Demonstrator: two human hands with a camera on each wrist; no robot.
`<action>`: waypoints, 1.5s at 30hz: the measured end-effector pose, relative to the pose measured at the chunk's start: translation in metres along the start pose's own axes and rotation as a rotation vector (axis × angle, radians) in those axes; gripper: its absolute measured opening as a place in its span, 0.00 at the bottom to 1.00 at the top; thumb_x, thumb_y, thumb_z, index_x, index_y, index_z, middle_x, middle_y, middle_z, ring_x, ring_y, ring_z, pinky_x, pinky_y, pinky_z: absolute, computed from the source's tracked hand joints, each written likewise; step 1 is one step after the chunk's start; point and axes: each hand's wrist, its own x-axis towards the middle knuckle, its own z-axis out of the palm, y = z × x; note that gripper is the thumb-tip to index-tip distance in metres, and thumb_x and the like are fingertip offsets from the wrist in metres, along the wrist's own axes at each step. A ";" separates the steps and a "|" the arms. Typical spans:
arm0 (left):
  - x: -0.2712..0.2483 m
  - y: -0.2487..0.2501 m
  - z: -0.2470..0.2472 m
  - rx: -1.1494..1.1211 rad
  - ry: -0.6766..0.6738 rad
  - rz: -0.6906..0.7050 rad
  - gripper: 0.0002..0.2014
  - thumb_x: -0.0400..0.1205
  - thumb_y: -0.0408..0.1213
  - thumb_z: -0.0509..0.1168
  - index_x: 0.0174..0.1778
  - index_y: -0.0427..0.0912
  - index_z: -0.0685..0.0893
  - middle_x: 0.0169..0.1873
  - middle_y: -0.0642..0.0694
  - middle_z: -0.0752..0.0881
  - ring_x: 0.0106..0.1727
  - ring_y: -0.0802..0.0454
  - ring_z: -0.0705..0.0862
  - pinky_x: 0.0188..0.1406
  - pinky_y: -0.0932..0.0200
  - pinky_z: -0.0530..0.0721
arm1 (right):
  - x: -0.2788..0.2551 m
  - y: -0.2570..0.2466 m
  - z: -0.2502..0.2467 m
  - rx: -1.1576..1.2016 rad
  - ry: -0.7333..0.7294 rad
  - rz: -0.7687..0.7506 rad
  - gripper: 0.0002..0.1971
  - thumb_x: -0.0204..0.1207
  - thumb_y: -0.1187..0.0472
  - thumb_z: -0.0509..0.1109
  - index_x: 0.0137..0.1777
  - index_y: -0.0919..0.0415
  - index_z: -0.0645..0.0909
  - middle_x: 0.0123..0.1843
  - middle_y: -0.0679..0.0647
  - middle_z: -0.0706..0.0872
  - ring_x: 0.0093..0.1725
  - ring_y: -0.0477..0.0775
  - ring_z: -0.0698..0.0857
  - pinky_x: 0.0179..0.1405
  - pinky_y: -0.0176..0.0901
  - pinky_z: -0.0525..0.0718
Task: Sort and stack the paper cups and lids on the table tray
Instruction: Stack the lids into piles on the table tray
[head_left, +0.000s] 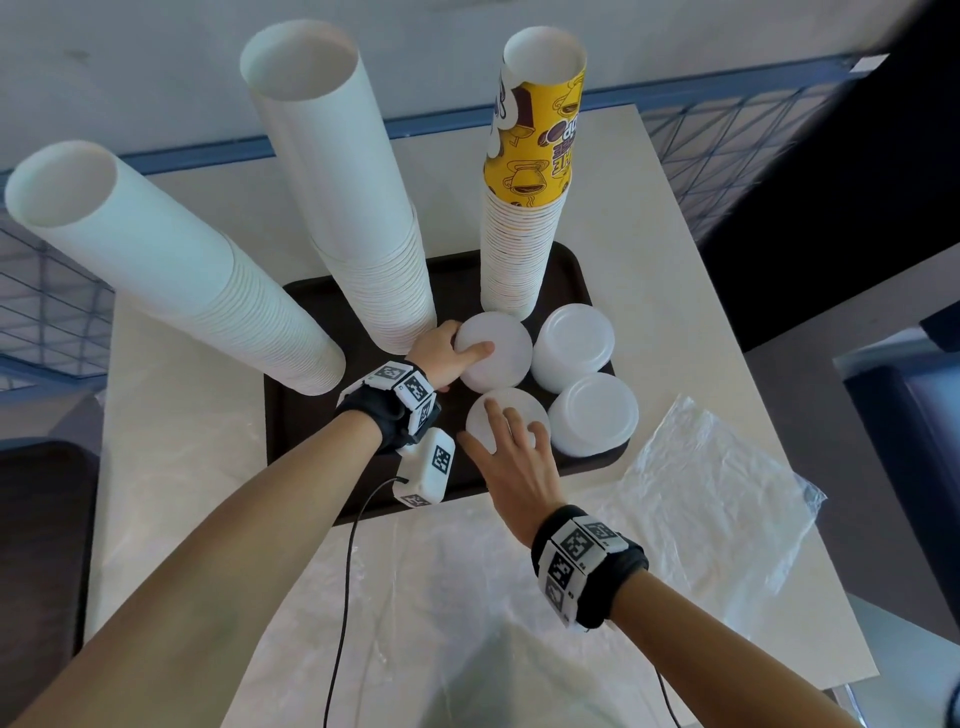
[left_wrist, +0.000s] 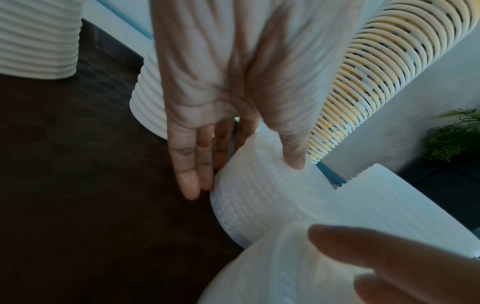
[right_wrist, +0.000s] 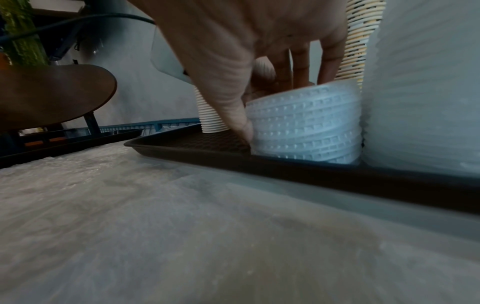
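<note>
Centre of the frame: left hand (head_left: 441, 358) grips one lid stack (head_left: 496, 351), right hand (head_left: 511, 452) clasps another (head_left: 506, 415); best lifted level, fingers low.

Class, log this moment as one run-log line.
left hand: grips far lid stack | right hand: grips near lid stack | tray: three cup stacks upright
</note>
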 end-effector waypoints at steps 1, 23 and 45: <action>-0.001 0.000 0.000 -0.005 0.002 -0.002 0.30 0.79 0.54 0.63 0.73 0.41 0.68 0.66 0.40 0.77 0.64 0.42 0.78 0.49 0.46 0.87 | 0.000 0.000 -0.002 0.017 -0.009 0.007 0.33 0.47 0.63 0.82 0.56 0.47 0.81 0.65 0.63 0.82 0.59 0.62 0.78 0.47 0.53 0.84; -0.107 0.054 -0.105 -0.361 0.841 0.318 0.58 0.64 0.40 0.80 0.81 0.43 0.45 0.77 0.40 0.59 0.78 0.47 0.62 0.76 0.52 0.64 | 0.143 0.090 -0.205 0.853 0.149 0.428 0.49 0.62 0.51 0.82 0.77 0.57 0.56 0.65 0.52 0.76 0.64 0.53 0.77 0.68 0.50 0.75; -0.066 0.043 -0.100 -0.344 0.964 0.157 0.49 0.68 0.42 0.77 0.78 0.35 0.55 0.75 0.37 0.66 0.76 0.41 0.67 0.74 0.48 0.67 | 0.180 0.027 -0.167 0.936 -0.001 0.363 0.34 0.68 0.50 0.77 0.70 0.59 0.66 0.66 0.56 0.81 0.65 0.59 0.80 0.61 0.48 0.77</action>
